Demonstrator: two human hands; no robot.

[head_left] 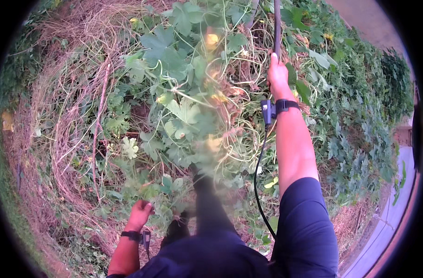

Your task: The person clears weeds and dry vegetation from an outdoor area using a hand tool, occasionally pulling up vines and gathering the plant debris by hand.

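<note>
My right hand [278, 76] reaches far forward, its fingers closed around a dark pole [277, 28] that runs out past the top of the view. I cannot see the pole's far end. Down at the lower left, my left hand [139, 214] hangs near my legs above the foliage. Its fingers are curled in, and whatever they hold, if anything, is hidden. Leafy vines [181, 109] with broad green leaves and long pale stems spread under and ahead of both hands. A blurred streak runs down the middle of the view.
A heap of dry brown stems [65, 106] lies to the left, with a reddish stick [100, 125] across it. Dense green growth [355, 116] covers the right side, beside a pale paved strip [389, 204]. A black cable [257, 185] hangs from my right wrist device [268, 111].
</note>
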